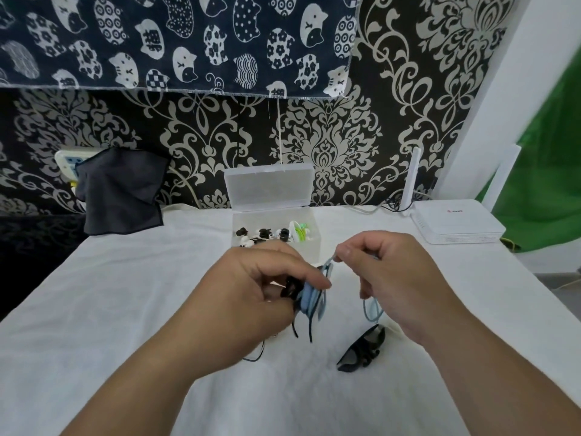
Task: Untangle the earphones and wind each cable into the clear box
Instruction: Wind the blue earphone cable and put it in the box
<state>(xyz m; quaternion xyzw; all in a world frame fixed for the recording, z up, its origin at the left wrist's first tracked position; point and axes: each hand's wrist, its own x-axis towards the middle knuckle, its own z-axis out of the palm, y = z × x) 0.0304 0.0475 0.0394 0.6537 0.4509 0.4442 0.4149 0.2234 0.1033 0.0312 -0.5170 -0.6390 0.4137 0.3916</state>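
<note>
My left hand (251, 287) grips a light-blue earphone cable bundle (309, 298) wound round its fingers, with black earbud parts and dark cable ends hanging below. My right hand (390, 275) pinches a strand of the same blue cable near the bundle's top, and a loop of it (372, 309) hangs under that hand. Behind both hands stands the clear box (309, 215), lid open and upright, holding several wound earphones in black, white and green. On the white cloth below my right hand lies a black wound earphone bundle (361, 349).
A white router (456, 221) with two antennas sits at the right back of the table. A dark cloth (122, 190) hangs over a power strip at the back left. Patterned fabric covers the wall. A thin dark cable (254, 357) lies under my left wrist.
</note>
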